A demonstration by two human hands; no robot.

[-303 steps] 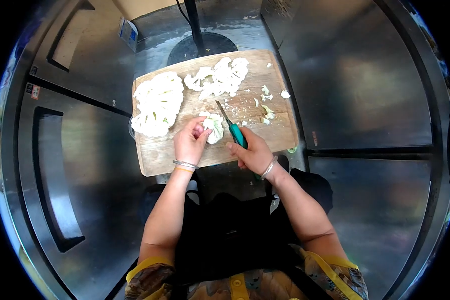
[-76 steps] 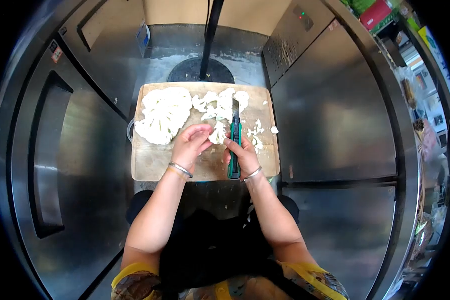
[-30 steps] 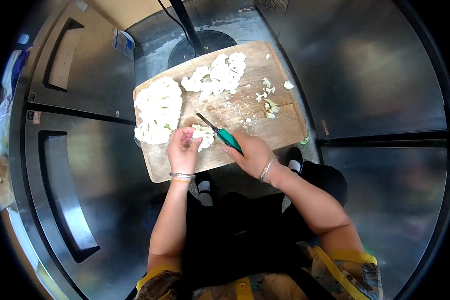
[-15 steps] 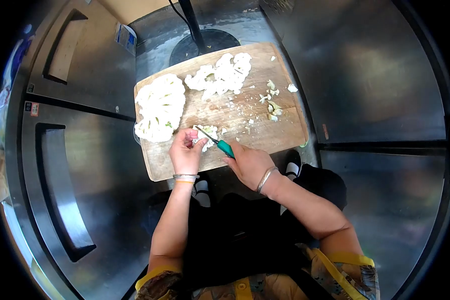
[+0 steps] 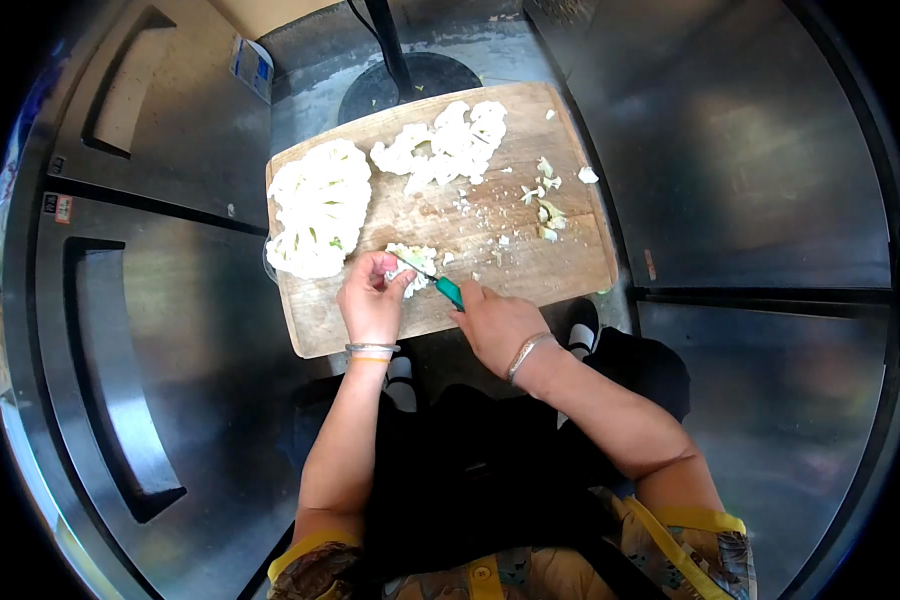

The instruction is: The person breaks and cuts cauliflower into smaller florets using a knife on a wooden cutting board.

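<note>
In the head view, my left hand (image 5: 372,296) is closed on a small cauliflower floret (image 5: 416,262) near the front edge of a wooden cutting board (image 5: 450,232). My right hand (image 5: 498,328) grips the green handle of a small knife (image 5: 448,291). Its thin blade lies across the floret, close to my left fingertips. A large cauliflower head (image 5: 321,206) rests at the board's left, and a row of cut florets (image 5: 448,145) lies along the far side. Pale green stem trimmings (image 5: 547,210) and white crumbs are scattered on the right.
A black round stand base (image 5: 425,80) with a pole is behind the board. Metal cabinets with recessed handles (image 5: 120,370) rise on the left, and another metal cabinet (image 5: 730,150) flanks the right. My knees and shoes (image 5: 581,325) are below the board's front edge.
The knife has shifted slightly, its blade now lower against the floret. Both hands stay nearly in the same place, and the view has moved a little.
</note>
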